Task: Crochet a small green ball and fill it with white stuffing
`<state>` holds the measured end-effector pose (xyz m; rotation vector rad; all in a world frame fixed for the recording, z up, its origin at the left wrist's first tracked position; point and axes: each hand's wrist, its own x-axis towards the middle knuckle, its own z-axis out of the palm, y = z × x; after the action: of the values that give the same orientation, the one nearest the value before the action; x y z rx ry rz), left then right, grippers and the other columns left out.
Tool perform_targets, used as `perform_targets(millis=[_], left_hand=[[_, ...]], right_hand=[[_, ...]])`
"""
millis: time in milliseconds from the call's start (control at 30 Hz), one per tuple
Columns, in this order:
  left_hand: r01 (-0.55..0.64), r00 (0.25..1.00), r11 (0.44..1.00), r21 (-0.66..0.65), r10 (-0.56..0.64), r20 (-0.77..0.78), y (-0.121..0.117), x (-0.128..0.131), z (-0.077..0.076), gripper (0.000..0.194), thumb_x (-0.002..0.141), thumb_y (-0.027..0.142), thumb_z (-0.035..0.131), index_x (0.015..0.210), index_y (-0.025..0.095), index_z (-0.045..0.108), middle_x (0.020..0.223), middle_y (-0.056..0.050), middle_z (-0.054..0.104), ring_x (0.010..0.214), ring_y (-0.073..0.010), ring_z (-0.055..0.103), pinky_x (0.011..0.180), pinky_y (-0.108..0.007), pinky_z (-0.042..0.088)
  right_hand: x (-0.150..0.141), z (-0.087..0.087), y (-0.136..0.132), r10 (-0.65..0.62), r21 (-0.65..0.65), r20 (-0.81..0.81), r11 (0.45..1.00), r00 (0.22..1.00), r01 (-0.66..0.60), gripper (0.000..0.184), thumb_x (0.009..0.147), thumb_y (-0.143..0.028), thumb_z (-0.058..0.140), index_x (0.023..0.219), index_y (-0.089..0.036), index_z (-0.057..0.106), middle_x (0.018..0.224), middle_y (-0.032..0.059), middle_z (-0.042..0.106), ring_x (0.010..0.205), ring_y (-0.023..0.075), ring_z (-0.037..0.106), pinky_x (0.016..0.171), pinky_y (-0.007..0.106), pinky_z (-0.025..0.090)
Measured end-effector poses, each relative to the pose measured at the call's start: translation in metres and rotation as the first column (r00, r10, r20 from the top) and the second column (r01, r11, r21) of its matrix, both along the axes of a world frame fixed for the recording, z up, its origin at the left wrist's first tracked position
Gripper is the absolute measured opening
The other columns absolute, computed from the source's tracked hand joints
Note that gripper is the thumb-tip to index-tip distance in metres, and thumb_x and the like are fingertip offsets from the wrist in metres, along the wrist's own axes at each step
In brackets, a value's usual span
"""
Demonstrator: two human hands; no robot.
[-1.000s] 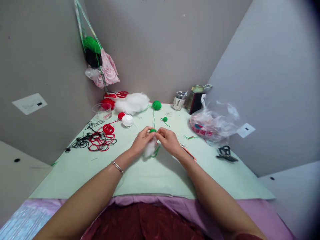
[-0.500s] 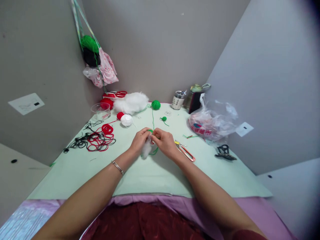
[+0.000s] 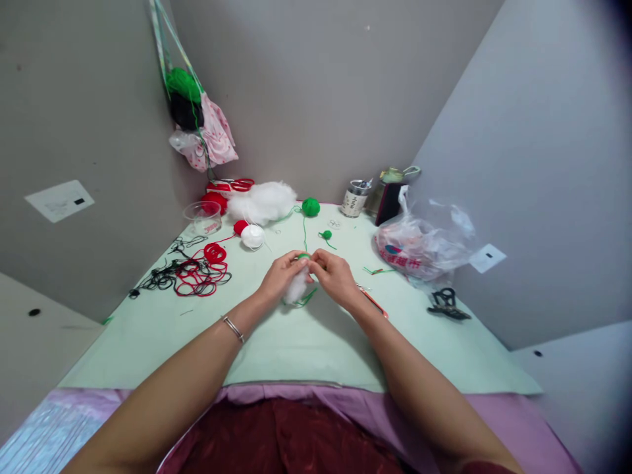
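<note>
My left hand [image 3: 280,275] is closed around a small green crochet piece [image 3: 303,255], which the fingers mostly cover. A tuft of white stuffing [image 3: 296,288] hangs below it between my hands. My right hand [image 3: 333,275] pinches at the side of the piece, where the stuffing meets it; its fingertips are partly hidden. From the piece, green yarn runs back to a green yarn ball [image 3: 311,207]. Loose green strands [image 3: 307,298] lie under the tuft. Orange-handled thread snips [image 3: 376,304] lie partly behind my right wrist.
Farther back are a heap of white stuffing [image 3: 264,201], a white yarn ball [image 3: 253,237], and a clear plastic cup [image 3: 203,218]. Tangled red and black yarn [image 3: 200,275] lies left. On the right are a can [image 3: 354,199], a plastic bag [image 3: 419,240] and a black hair claw [image 3: 447,305].
The view has shifted slightly. My right hand has drawn a little away to the right of my left hand, and its wrist covers more of the snips. The tuft sits higher, nearer the fingers.
</note>
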<state>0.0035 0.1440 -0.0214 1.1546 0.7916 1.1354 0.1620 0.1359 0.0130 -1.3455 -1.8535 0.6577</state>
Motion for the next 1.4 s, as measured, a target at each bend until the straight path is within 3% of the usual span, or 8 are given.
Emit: perform_targets(millis=[167,333,433,567,633,800,1000,1400], left_hand=[[-0.048,0.998,0.999,0.003,0.048,-0.030,0.007,-0.002,-0.007,0.028,0.091,0.039,0.074,0.102,0.015,0.066,0.079,0.000,0.070,0.063,-0.0133,0.066,0.062,-0.027,0.055],[-0.097,0.993,0.995,0.003,0.097,-0.068,0.009,-0.003,-0.010,0.028,0.100,0.036,0.065,0.118,0.014,0.066,0.109,-0.007,0.070,0.088,-0.0179,0.069,0.075,-0.035,0.061],[-0.114,0.992,0.993,0.004,0.114,-0.061,0.008,-0.004,-0.009,0.027,0.100,0.036,0.065,0.116,0.014,0.066,0.102,-0.005,0.069,0.078,-0.0152,0.067,0.068,-0.031,0.060],[-0.110,0.993,0.994,0.020,0.111,-0.048,0.004,-0.002,-0.002,0.025,0.092,0.036,0.071,0.107,0.017,0.066,0.077,0.003,0.063,0.058,-0.0108,0.058,0.057,-0.025,0.054],[-0.106,0.993,0.994,0.036,0.108,-0.052,0.002,-0.001,0.001,0.028,0.085,0.038,0.075,0.103,0.018,0.068,0.074,0.003,0.062,0.058,-0.0113,0.057,0.055,-0.024,0.052],[-0.168,0.983,0.983,0.072,0.173,-0.068,-0.002,0.002,0.004,0.031,0.079,0.041,0.078,0.097,0.017,0.069,0.071,0.004,0.058,0.060,-0.0124,0.056,0.053,-0.022,0.050],[-0.159,0.983,0.984,0.079,0.166,-0.077,-0.002,0.000,0.004,0.031,0.077,0.038,0.078,0.096,0.017,0.066,0.077,0.001,0.065,0.060,-0.0123,0.057,0.051,-0.022,0.051],[-0.022,1.000,0.999,0.024,0.022,-0.005,-0.003,-0.001,0.009,0.035,0.082,0.040,0.078,0.105,0.016,0.068,0.085,-0.001,0.066,0.068,-0.0140,0.065,0.069,-0.030,0.060]], right_hand=[[-0.009,0.004,-0.013,0.076,-0.004,0.009,0.997,0.997,-0.076,0.014,0.089,-0.023,0.053,0.075,-0.024,0.058,0.063,-0.0031,0.062,0.061,0.0158,0.051,0.065,0.027,0.036],[-0.017,-0.002,-0.018,0.061,0.014,-0.006,0.998,0.998,-0.061,0.015,0.090,-0.024,0.054,0.075,-0.024,0.060,0.059,-0.0034,0.058,0.059,0.0164,0.049,0.064,0.029,0.035],[-0.011,-0.001,-0.010,0.032,0.039,-0.039,0.999,0.999,-0.030,0.016,0.087,-0.026,0.061,0.072,-0.023,0.063,0.062,-0.0020,0.059,0.063,0.0167,0.050,0.067,0.030,0.037],[0.000,0.008,-0.003,0.033,0.114,-0.145,0.993,0.989,-0.016,0.020,0.085,-0.035,0.067,0.070,-0.023,0.061,0.098,0.0072,0.069,0.096,0.0219,0.060,0.083,0.033,0.045],[0.001,0.011,-0.003,0.083,0.101,-0.200,0.993,0.976,-0.064,0.028,0.088,-0.041,0.063,0.069,-0.022,0.055,0.104,0.0085,0.070,0.096,0.0212,0.063,0.081,0.033,0.049],[0.000,0.004,0.001,0.083,0.015,-0.261,0.997,0.962,-0.081,0.027,0.092,-0.049,0.054,0.088,-0.023,0.054,0.089,0.0033,0.069,0.057,0.0119,0.052,0.055,0.028,0.043],[0.005,-0.009,0.011,0.102,-0.054,-0.147,0.992,0.984,-0.111,0.032,0.089,-0.046,0.056,0.072,-0.020,0.064,0.055,-0.0046,0.049,0.055,0.0126,0.041,0.056,0.026,0.033],[0.006,-0.008,0.012,0.019,-0.025,-0.079,0.999,0.997,-0.021,0.032,0.088,-0.047,0.053,0.071,-0.021,0.058,0.061,-0.0028,0.047,0.060,0.0141,0.041,0.058,0.028,0.031]])
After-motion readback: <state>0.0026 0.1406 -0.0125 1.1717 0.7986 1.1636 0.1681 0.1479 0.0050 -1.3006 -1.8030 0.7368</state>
